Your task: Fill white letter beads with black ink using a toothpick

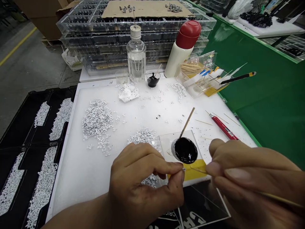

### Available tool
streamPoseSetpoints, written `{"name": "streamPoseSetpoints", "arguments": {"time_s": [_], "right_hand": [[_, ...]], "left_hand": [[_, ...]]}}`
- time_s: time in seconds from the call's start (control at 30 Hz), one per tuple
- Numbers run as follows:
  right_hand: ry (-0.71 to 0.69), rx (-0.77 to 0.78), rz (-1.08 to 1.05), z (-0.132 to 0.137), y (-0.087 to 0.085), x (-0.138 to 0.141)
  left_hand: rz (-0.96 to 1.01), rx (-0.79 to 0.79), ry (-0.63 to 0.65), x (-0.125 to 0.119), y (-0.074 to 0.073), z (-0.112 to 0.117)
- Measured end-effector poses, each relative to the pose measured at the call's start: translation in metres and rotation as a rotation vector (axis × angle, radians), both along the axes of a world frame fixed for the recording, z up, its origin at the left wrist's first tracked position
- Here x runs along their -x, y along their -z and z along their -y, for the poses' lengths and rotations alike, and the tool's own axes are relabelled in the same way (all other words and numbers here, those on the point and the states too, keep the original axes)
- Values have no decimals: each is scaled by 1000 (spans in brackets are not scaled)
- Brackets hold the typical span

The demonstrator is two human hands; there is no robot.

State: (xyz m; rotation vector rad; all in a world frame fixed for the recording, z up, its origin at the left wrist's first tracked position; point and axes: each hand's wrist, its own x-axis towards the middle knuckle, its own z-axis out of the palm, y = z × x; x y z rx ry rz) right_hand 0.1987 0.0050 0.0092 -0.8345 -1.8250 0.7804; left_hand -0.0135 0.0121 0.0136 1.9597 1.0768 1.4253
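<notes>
Between the thumb and forefinger of my left hand (147, 181) is a tiny white part (183, 169) with dark spots. My right hand (250, 178) grips a thin wooden stick (198, 170) like a pen, its tip pointing left and a little apart from the part. Just beyond my fingers, a round pool of glossy black paint (186, 151) sits on a clear plastic plate (166, 138), with a wooden stick (187, 122) leaning out of it. Yellow tape (195, 173) lies on the plate's near side. My left hand partly covers a pile of tiny white parts (143, 136).
A larger pile of white parts (97, 121) lies left on the white board (71, 178). Behind stand a clear bottle (136, 58), a small black-paint cup (152, 81), a red-capped flask (181, 47) and stacked trays (107, 41). A red utility knife (223, 127) lies right, beside a toothpick box (195, 86).
</notes>
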Motion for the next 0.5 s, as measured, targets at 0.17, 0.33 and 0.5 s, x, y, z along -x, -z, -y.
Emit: {"name": "streamPoseSetpoints", "arguments": {"time_s": [0.17, 0.33, 0.5], "right_hand": [[-16, -25, 16, -2, -1, -2], [-14, -11, 4, -2, -7, 1], [-20, 29, -23, 1, -12, 5]], "left_hand": [[9, -13, 4, 3, 1, 0], [12, -10, -7, 3, 1, 0], [12, -13, 0, 1, 1, -1]]}}
